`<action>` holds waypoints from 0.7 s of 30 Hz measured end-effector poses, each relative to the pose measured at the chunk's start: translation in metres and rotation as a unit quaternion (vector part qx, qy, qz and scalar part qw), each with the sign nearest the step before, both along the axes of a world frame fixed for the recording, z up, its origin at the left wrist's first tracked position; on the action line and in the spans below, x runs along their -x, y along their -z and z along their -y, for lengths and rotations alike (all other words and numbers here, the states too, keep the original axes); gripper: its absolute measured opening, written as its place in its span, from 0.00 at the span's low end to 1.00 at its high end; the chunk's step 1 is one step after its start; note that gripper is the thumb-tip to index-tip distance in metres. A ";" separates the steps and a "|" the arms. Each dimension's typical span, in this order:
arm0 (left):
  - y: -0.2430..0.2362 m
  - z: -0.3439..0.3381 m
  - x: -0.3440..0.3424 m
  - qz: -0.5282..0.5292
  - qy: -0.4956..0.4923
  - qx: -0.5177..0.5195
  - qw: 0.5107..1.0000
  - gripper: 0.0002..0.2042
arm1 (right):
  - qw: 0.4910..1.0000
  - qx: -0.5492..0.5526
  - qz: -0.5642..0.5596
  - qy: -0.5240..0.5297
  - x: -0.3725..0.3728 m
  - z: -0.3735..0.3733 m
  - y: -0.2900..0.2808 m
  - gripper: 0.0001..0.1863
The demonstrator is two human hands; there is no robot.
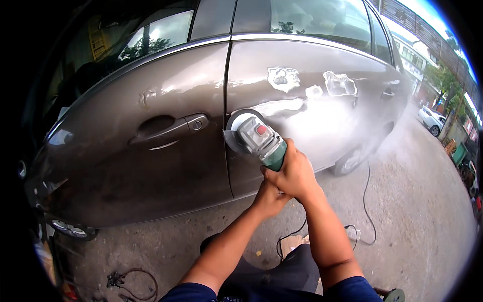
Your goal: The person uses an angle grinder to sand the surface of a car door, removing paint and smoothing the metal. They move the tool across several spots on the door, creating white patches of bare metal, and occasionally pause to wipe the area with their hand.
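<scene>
Both my hands grip an angle grinder (261,138) with a grey head, a red button and a green body. My right hand (297,171) wraps round the green body. Below it, my left hand (271,198) is closed round the rear of the grinder, its fingers partly hidden. The grinder's round disc (245,119) lies against a brown car door (261,171), just right of the gap between two doors. Sanded pale patches (283,79) show on the upper door panel. White dust (322,126) hangs over the door to the right of the disc.
The front door's handle (171,132) is left of the disc. A black power cord (370,211) trails over the concrete ground (402,201) behind me. A cable or hose (151,277) lies at lower left. A white car (431,120) stands far right.
</scene>
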State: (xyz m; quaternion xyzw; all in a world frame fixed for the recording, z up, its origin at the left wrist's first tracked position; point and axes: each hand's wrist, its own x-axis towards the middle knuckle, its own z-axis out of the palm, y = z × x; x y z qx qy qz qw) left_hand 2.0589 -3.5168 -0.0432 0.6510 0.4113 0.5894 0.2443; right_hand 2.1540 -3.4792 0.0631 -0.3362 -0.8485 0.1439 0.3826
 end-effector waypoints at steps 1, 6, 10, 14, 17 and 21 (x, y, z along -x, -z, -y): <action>0.000 -0.002 0.001 0.000 0.006 0.020 1.000 0.23 | 1.000 0.005 0.002 -0.001 0.000 0.000 0.002 0.35; -0.003 -0.002 -0.003 0.010 0.019 0.010 1.000 0.23 | 1.000 0.021 -0.004 0.007 -0.004 -0.002 0.001 0.36; 0.005 -0.007 -0.007 0.018 -0.022 -0.045 0.999 0.20 | 1.000 0.025 -0.005 0.005 -0.004 -0.003 0.004 0.35; -0.002 -0.009 -0.005 0.019 0.034 0.024 0.999 0.20 | 1.000 0.027 -0.004 0.014 -0.008 -0.004 0.001 0.35; 0.008 -0.016 -0.007 -0.003 -0.001 -0.010 1.000 0.21 | 1.000 0.020 -0.008 0.007 -0.008 -0.008 0.009 0.35; 0.003 -0.015 -0.010 0.015 0.027 0.012 0.999 0.22 | 0.999 0.041 0.001 0.021 -0.012 -0.009 0.000 0.35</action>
